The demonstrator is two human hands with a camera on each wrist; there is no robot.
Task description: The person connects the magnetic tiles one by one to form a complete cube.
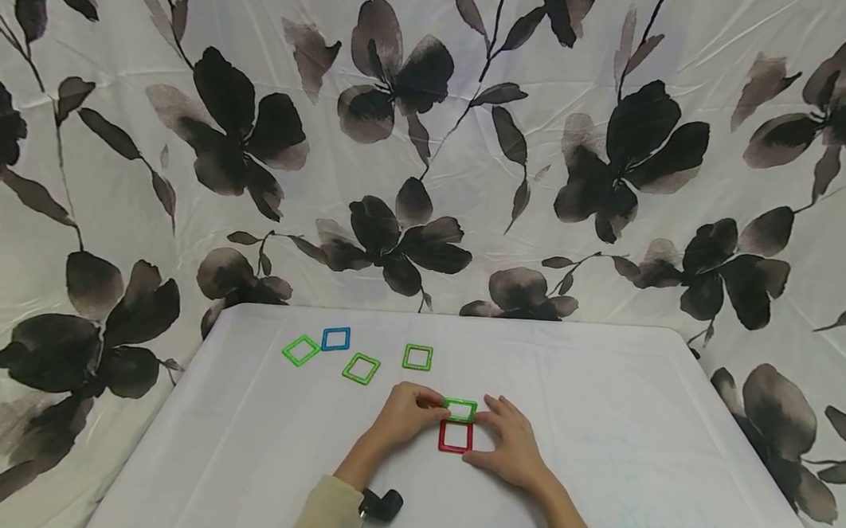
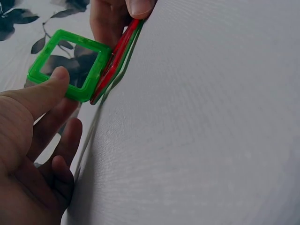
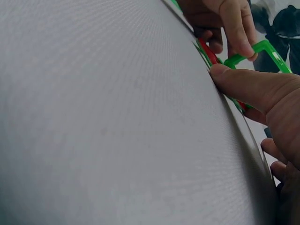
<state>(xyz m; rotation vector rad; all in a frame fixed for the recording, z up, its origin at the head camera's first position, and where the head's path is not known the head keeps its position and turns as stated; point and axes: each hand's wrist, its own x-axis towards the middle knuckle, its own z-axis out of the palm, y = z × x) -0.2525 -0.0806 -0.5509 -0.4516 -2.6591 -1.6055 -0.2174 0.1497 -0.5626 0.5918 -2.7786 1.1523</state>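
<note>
A: Going from the left, a glossy green square plastic frame (image 2: 84,41) is standing tilted above the white-covered table (image 1: 636,435), its lower side meeting the far edge of a red square plastic frame (image 1: 455,449)!

B: And how is that green one likely handling?

A: Light and stiff, I'm judging, hardly fragile, perhaps a bit slick; those narrow side bars are offering the best hold.

B: Now the red one: it's lying low, with a green edge (image 2: 125,57) showing beneath. Probably just as rigid, so its outer corners are inviting a steadying grip.

A: Hands next! The left hand (image 1: 408,415) is pinching the green frame's left side, thumb across the bar, lower fingers loosely bending.

B: And the right hand (image 1: 510,444) is bracketing the red frame's right side, thumb at the near corner, index finger by the far one, other fingers fanning outward.
</note>
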